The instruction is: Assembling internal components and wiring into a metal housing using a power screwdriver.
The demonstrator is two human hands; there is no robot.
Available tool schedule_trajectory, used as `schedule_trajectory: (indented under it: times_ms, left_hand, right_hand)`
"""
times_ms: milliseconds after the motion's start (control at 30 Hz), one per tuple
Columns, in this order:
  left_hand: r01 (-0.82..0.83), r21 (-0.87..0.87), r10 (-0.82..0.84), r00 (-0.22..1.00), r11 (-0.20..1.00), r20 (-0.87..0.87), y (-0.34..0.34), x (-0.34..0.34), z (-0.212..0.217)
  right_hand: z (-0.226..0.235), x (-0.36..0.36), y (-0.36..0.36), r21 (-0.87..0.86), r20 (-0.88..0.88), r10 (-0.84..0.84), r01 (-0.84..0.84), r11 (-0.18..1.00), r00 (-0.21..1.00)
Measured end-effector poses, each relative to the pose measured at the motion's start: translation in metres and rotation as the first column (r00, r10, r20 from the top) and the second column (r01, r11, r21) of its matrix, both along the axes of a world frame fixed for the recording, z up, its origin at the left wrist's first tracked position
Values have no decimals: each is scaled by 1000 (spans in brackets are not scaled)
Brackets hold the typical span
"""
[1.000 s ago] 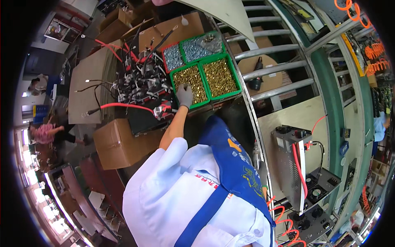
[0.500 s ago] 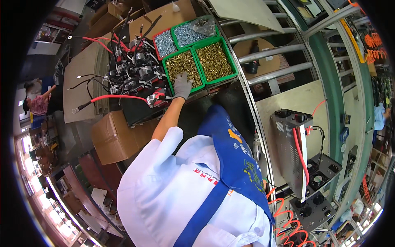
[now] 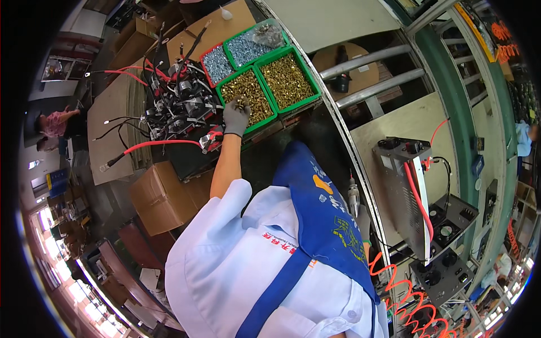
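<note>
Reaching out from the body, the gloved left hand (image 3: 235, 115) is held over the near edge of a green bin (image 3: 248, 97) filled with brass screws (image 3: 251, 90). The fingers are curled and closed on a small cluster of those screws, which shows just above the knuckles. The right hand is not seen; it is hidden somewhere below the apron (image 3: 324, 214).

Places are given from the green bin. A second green bin (image 3: 288, 79) of brass screws is set touching it on the right. Behind it stand a red bin (image 3: 217, 65) and another green bin (image 3: 248, 48), both holding silver screws. Just to its left lies a heap of black units (image 3: 180, 107) with red and black cables (image 3: 152, 145), all on the same table.

The step in hand is judged to be the picking of screws from the bin. What comes next would seem to call for the handful to be lifted clear without spilling and carried left toward the black units, where single screws would have to be sorted out of the pinch.
</note>
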State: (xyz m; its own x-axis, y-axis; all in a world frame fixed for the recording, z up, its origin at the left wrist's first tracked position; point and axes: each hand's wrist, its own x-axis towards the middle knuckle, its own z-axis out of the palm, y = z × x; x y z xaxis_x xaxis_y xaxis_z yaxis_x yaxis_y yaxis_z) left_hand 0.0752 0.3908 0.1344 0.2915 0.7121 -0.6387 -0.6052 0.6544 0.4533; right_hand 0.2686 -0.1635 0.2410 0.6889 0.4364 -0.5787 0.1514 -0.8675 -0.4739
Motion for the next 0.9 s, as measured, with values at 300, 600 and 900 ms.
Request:
schedule_trajectory:
  times_ms: [300, 600, 900]
  left_hand:
    - [38, 8, -38, 999, 999, 21, -10, 6, 14]
    - [71, 22, -71, 997, 997, 30, -8, 8, -3]
    - [374, 190, -372, 927, 908, -46, -39, 50, 6]
  right_hand:
    - [6, -10, -5, 13, 1, -40, 40, 999, 999]
    - [0, -23, -20, 55, 3, -91, 90, 994, 996]
    - [13, -35, -32, 120, 38, -278, 272, 955, 960]
